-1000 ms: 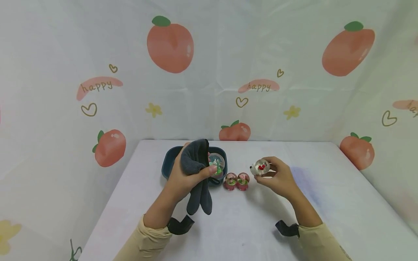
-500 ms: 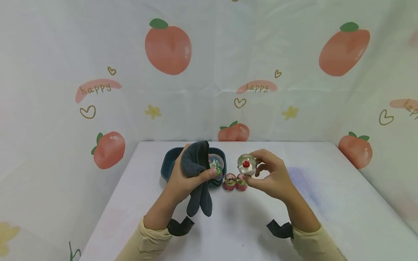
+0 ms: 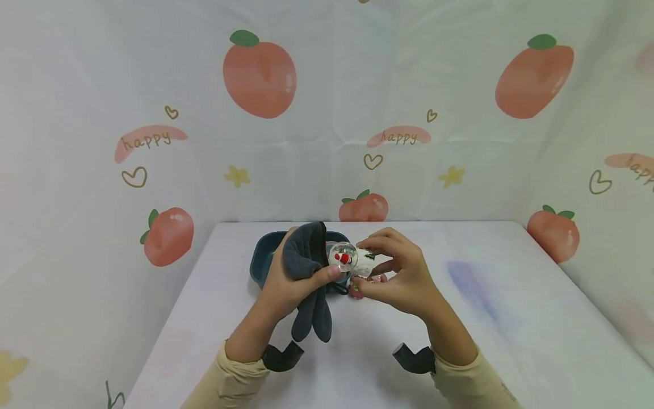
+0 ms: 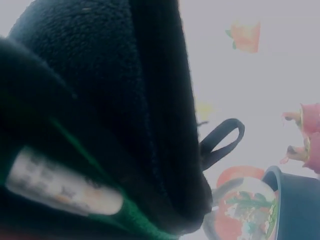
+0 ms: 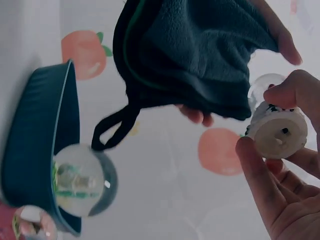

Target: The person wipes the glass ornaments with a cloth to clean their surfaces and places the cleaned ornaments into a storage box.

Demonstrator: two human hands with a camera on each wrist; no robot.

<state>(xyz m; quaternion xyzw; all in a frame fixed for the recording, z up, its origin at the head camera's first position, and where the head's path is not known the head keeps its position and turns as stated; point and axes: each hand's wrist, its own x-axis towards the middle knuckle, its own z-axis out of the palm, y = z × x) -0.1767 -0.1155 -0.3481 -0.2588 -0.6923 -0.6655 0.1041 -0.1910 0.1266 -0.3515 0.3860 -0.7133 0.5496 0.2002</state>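
In the head view my left hand grips a dark grey fleece cloth, whose lower ends hang below the fingers. My right hand pinches a small snow globe by its white base. The globe is tipped sideways, its clear dome with a red figure close to the cloth and the left thumb; whether they touch I cannot tell. From the right wrist view the underside of the base shows, pale and round. A loop sticks out from the cloth's edge, and a white label appears in the left wrist view.
Behind the left hand stands a dark blue basin, with a larger clear globe in it. Two small pink snow globes stand beside the basin, partly hidden by the right hand. A fruit-print curtain closes off the table's back.
My right hand has moved left with the snow globe, turning it until its dome points at the cloth. The left hand and cloth have stayed nearly still.
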